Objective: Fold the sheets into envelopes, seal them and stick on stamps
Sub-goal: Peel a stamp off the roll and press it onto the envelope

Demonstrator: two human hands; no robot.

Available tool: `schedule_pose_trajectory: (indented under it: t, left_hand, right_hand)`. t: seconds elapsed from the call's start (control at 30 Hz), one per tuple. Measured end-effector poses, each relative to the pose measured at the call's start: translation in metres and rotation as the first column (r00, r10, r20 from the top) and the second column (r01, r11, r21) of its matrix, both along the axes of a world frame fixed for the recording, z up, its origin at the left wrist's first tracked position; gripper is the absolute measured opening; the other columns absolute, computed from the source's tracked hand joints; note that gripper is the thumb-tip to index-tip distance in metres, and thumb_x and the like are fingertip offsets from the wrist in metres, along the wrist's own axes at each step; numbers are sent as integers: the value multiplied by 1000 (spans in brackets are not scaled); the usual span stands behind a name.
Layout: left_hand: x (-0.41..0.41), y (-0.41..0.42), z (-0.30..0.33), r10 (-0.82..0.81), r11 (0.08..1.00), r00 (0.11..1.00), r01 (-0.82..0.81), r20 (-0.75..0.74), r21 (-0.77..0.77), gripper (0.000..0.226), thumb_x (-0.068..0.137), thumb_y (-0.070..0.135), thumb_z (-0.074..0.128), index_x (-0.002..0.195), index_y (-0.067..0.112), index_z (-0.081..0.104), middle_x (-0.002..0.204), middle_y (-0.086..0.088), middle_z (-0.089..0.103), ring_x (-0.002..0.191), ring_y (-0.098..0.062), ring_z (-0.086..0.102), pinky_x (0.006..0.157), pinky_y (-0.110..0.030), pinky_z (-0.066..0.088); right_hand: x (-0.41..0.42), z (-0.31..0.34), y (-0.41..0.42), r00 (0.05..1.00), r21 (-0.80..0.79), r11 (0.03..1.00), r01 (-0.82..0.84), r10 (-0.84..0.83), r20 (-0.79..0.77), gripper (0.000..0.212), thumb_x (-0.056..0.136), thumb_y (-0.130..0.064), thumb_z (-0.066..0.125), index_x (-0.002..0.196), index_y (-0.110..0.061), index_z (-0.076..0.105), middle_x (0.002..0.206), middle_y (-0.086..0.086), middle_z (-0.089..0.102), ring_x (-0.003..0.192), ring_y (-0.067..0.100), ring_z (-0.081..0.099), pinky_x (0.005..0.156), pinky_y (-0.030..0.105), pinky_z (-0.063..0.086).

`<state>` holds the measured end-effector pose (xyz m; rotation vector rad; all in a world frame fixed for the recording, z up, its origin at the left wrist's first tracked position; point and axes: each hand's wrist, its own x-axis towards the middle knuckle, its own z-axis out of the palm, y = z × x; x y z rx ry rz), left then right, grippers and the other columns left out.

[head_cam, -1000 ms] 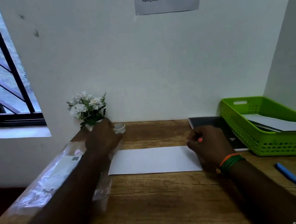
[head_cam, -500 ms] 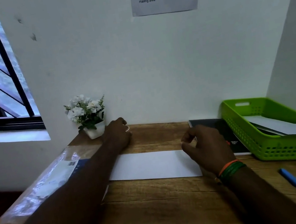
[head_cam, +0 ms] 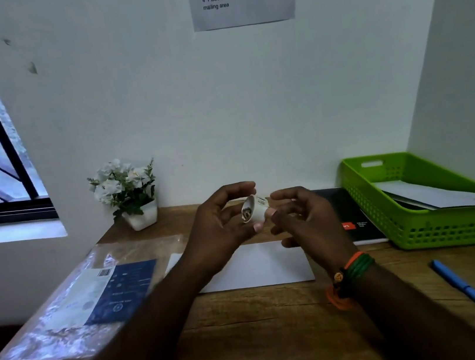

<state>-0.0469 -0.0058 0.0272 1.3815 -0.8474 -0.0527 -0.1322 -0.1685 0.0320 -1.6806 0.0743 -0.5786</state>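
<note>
- Your two hands, left hand (head_cam: 221, 225) and right hand (head_cam: 303, 219), pinch one small white container (head_cam: 255, 211) with curled fingers, mid-frame.
- One white sheet (head_cam: 261, 265) lies below on the counter (head_cam: 252, 331).
- One green basket (head_cam: 423, 232), right.

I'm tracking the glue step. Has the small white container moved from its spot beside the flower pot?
Yes. The small white container has left the desk by the flower pot; it is now raised, right of the pot, held between both hands above the white sheet.
</note>
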Motion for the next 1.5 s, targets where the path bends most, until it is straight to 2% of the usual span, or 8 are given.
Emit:
schedule_pose_trajectory:
  t: [0.2,0.37,0.53,0.73,1.03,1.17,1.3,1.5]
  left_hand:
    - [0,-1,-4,-34,999,999,33,42,6,67,78,-13,80,134,18,61,136,9,64,122,-15,67,85,-28,60]
    - [-1,-3,-7,-47,999,999,47,5,-5,72,75,-7,85,135,26,62,133,4,64,122,-17,66,86,-30,60]
    - [1,-3,-9,-11,1000,1000,11,26,28,65,75,-5,86,131,20,65,125,5,69,116,-20,69,86,-32,61]
    - [2,-3,-8,11,999,1000,-12,9,31,68,73,1,90,132,24,65,123,8,70,114,-19,70,83,-29,61]
    - [2,-1,-6,12,999,1000,-11,-21,51,52,73,1,90,118,18,69,115,-2,75,107,-21,74,81,-36,63]
    - [2,0,-5,18,998,1000,-17,-10,61,52,72,1,90,117,16,68,114,-2,75,106,-22,74,81,-38,63]
    - [1,0,-5,26,997,1000,-25,-11,72,52,71,2,91,116,16,70,116,-3,74,107,-24,73,85,-47,63]
    - [1,1,-4,29,996,999,-28,-13,87,52,70,4,92,115,17,71,114,-2,75,105,-23,74,85,-46,64]
  right_hand:
    - [1,-3,3,990,-109,994,-23,37,135,41,82,-7,77,115,-27,64,96,-5,76,85,9,73,61,20,55]
    - [0,-6,2,983,-147,988,-45,71,172,47,80,-2,78,118,-24,62,88,2,75,83,16,74,75,28,61]
    - [0,-4,0,978,-176,982,-66,99,183,49,77,-1,80,116,-24,61,83,3,75,81,13,74,74,19,56]
    - [-1,-4,0,977,-221,973,-60,102,186,44,78,-3,79,110,-27,62,83,3,74,81,16,74,74,27,61]
    - [-3,-2,3,971,-227,973,-43,94,219,36,79,-1,76,107,-21,65,78,0,74,83,10,73,68,14,54]
    - [-3,-2,4,970,-226,973,-51,102,220,33,81,0,75,106,-18,65,78,3,74,83,11,74,68,16,55]
    - [-3,-2,4,968,-215,976,-45,96,232,29,79,2,75,100,-17,68,77,4,73,82,14,73,64,16,53]
    - [-3,-2,4,965,-214,975,-54,107,241,26,81,3,73,98,-16,68,73,5,74,82,14,74,69,17,55]
